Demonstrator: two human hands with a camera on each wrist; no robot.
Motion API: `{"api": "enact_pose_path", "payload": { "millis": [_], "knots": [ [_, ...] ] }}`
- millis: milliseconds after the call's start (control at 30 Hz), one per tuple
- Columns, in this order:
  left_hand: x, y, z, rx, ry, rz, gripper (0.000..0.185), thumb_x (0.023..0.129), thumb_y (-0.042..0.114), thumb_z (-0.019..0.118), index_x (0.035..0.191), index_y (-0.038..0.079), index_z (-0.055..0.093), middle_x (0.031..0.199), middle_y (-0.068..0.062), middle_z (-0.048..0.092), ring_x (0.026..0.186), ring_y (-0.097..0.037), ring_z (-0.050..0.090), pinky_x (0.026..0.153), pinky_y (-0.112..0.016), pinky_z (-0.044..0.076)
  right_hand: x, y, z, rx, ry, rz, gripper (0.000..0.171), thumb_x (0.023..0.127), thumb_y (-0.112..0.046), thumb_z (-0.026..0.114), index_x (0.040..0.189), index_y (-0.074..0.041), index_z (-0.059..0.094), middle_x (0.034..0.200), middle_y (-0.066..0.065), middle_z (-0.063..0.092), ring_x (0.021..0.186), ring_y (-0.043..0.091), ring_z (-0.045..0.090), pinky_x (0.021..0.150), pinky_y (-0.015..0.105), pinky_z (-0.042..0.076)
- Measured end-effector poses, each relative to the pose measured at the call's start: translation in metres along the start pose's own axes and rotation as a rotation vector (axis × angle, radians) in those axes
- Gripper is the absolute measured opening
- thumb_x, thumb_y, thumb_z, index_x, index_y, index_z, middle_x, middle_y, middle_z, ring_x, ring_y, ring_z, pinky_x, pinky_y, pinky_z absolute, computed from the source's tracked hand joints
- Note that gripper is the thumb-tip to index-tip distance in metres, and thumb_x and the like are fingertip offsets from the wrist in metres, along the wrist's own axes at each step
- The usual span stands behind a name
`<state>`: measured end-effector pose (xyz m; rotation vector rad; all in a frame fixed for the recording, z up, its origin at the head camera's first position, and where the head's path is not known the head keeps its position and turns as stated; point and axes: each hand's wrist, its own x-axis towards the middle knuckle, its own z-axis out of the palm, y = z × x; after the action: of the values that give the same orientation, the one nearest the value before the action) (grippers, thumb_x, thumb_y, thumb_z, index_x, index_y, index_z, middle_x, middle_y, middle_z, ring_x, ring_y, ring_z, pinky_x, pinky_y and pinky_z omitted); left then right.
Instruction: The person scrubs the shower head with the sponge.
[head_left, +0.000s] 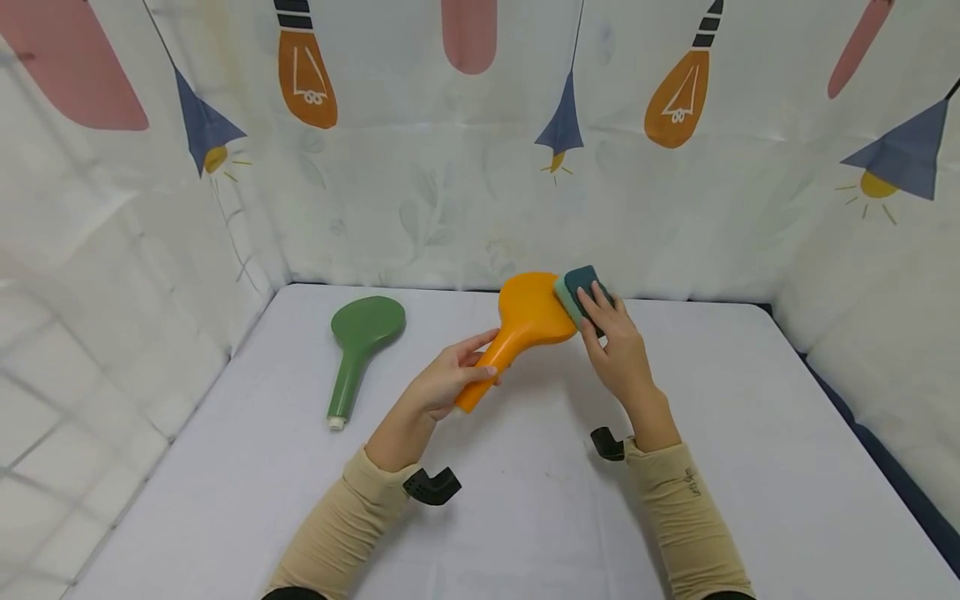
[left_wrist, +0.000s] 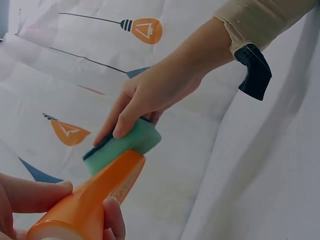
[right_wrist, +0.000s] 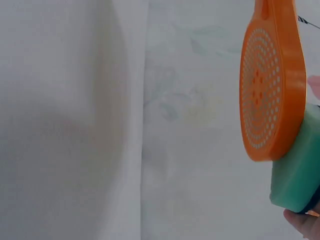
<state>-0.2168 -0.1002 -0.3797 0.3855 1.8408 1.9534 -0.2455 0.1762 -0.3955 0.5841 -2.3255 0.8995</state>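
Observation:
My left hand [head_left: 448,379] grips the handle of an orange shower head [head_left: 525,321], held up above the white table [head_left: 525,500] with its back toward me. My right hand [head_left: 611,333] holds a green sponge [head_left: 579,290] with a dark scouring side and presses it against the head's far right edge. In the left wrist view the sponge [left_wrist: 127,145] sits on the orange shower head [left_wrist: 95,200], pinched by the right hand's fingers [left_wrist: 125,117]. The right wrist view shows the perforated orange face [right_wrist: 265,85] with the sponge [right_wrist: 297,175] behind its lower edge.
A green shower head [head_left: 358,342] lies flat on the table to the left, handle toward me. Printed curtain walls [head_left: 465,167] with bulb and lamp patterns close in the table at the back and on both sides.

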Motion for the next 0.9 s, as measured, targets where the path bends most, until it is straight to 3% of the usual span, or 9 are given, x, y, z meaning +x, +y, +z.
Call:
{"api": "enact_pose_path", "payload": {
  "millis": [300,433,600,700,900],
  "knots": [
    [0.0,-0.001,-0.002,-0.076,0.077,-0.009,0.063,0.103,-0.001,0.051,0.161,0.001,0.027,0.127,-0.021,0.063,0.089,-0.017,0.062,0.089,-0.03,0.049,-0.002,-0.027,0.029,-0.009,0.031,-0.402,0.044,0.088,0.002,0.074,0.132,-0.004,0.069,0.144,0.023,0.055,0.135,0.056,0.041,0.109,0.067,0.035],
    [-0.001,0.0,-0.003,-0.106,0.071,0.009,0.063,0.103,-0.002,0.049,0.161,0.0,0.025,0.131,-0.024,0.061,0.089,-0.017,0.062,0.087,-0.026,0.051,-0.002,-0.03,0.032,0.021,0.02,-0.495,0.039,0.091,-0.001,0.071,0.13,-0.004,0.071,0.144,0.022,0.056,0.136,0.054,0.042,0.11,0.065,0.035],
    [-0.004,0.004,-0.003,-0.128,0.044,0.028,0.063,0.104,-0.002,0.049,0.162,0.002,0.025,0.13,-0.021,0.062,0.09,-0.016,0.063,0.087,-0.024,0.051,0.0,-0.019,0.025,0.068,0.091,-0.479,0.035,0.093,-0.001,0.068,0.128,-0.003,0.071,0.144,0.022,0.056,0.138,0.054,0.041,0.111,0.065,0.033],
    [-0.006,0.005,-0.002,-0.133,0.034,0.028,0.063,0.104,-0.002,0.05,0.162,0.003,0.025,0.129,-0.018,0.063,0.089,-0.014,0.064,0.09,-0.027,0.05,0.001,-0.01,0.018,0.104,0.152,-0.425,0.041,0.089,0.005,0.068,0.13,-0.001,0.07,0.144,0.024,0.055,0.139,0.053,0.039,0.113,0.064,0.032],
    [-0.008,0.008,-0.002,-0.14,0.019,0.024,0.063,0.103,-0.002,0.05,0.162,0.005,0.027,0.139,-0.028,0.056,0.091,-0.017,0.064,0.094,-0.032,0.049,0.001,0.003,0.008,0.194,0.262,-0.276,0.047,0.085,0.017,0.067,0.131,0.006,0.066,0.143,0.028,0.053,0.141,0.05,0.039,0.113,0.056,0.035]
  ]
}}
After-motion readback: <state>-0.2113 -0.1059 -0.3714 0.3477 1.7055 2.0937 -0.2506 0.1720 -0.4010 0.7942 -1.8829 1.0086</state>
